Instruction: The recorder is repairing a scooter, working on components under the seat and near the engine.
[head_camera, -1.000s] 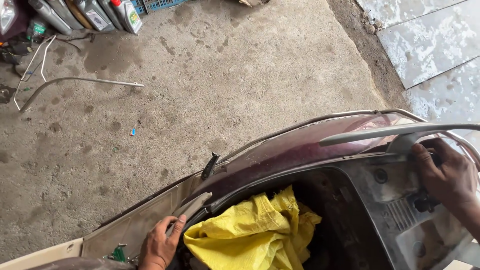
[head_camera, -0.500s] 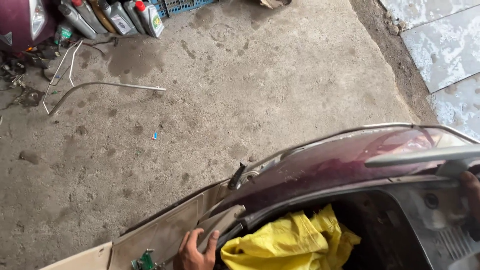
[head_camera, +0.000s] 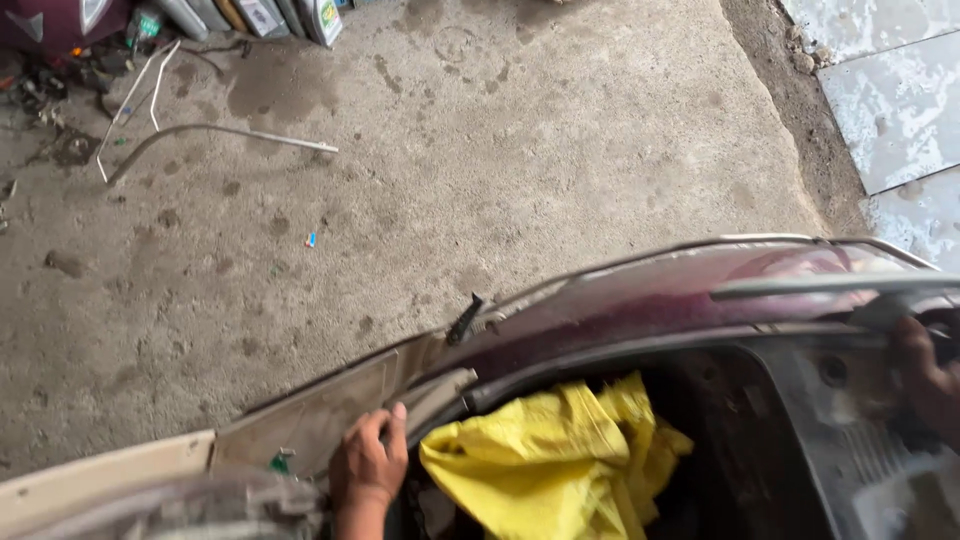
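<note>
The left hand (head_camera: 368, 462) grips the rim of a maroon scooter body panel (head_camera: 640, 300) at lower centre. The right hand (head_camera: 925, 375), at the right edge, clutches the panel's far end. A yellow cloth (head_camera: 555, 460) lies bunched inside, between both hands.

I see a bright yellow cloth (head_camera: 560, 455) bundled in a black compartment (head_camera: 745, 470), a glossy maroon body panel (head_camera: 650, 300) edged by a beige panel (head_camera: 300, 420), and stained grey concrete floor (head_camera: 500, 150) beside mottled white tiles (head_camera: 890, 110).
</note>
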